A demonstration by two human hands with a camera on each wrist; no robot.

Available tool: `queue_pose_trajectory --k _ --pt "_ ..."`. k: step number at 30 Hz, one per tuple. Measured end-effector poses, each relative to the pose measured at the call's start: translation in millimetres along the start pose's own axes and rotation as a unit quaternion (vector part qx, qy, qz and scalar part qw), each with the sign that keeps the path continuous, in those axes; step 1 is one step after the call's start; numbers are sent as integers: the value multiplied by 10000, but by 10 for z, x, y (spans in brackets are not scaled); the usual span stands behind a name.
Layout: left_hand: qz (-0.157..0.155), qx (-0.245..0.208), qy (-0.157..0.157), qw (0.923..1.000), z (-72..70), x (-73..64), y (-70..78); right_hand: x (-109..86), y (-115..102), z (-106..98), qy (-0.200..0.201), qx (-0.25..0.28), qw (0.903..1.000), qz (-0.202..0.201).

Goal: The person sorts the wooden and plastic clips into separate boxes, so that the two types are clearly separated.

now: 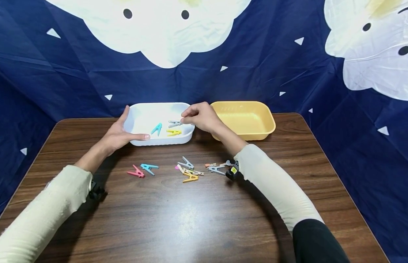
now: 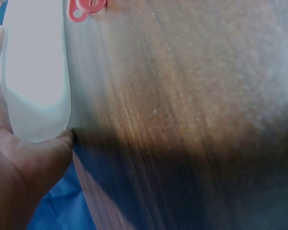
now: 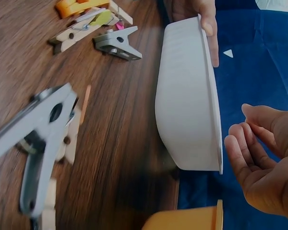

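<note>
My left hand (image 1: 116, 137) holds the left end of a white plastic basin (image 1: 138, 142), its thumb along the front rim and its fingers at the far left side. Inside lie a blue clothespin (image 1: 157, 129), a yellow clothespin (image 1: 173, 132) and a grey clothespin (image 1: 174, 124). Over the basin's right rim hovers my right hand (image 1: 204, 116), fingertips close to the grey clothespin. In the right wrist view its fingers (image 3: 237, 143) are loosely bent, with nothing visible between them. A red clothespin (image 1: 136, 171) and another blue clothespin (image 1: 149, 168) lie on the table in front.
A yellow basin (image 1: 269, 128) stands right of the white one. Several mixed clothespins, including an orange clothespin (image 1: 190, 178) and a grey metal-looking clip (image 3: 43, 139), lie on the wooden table (image 1: 151, 226). A dark blue cloth (image 1: 256, 84) hangs behind the table.
</note>
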State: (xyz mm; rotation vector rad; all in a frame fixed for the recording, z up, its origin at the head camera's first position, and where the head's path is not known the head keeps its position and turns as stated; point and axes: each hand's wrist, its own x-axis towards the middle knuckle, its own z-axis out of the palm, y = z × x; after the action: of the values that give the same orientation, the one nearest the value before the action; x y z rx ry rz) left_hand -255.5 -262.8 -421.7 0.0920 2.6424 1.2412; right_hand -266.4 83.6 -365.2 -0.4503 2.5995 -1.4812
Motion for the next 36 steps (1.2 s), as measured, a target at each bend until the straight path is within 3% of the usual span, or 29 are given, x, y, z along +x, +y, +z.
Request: queue_pose_trajectory --k 17,25,36 --pt "-10 -138 -46 9999 -9 -4 -3 -329 165 -301 137 -147 9990 -389" --pt "-11 -129 -50 9999 -1 3 -3 -514 259 -379 153 62 9993 -322" --pt "-30 -98 -33 9999 -7 10 -17 -730 412 -438 66 -35 9994 -324"
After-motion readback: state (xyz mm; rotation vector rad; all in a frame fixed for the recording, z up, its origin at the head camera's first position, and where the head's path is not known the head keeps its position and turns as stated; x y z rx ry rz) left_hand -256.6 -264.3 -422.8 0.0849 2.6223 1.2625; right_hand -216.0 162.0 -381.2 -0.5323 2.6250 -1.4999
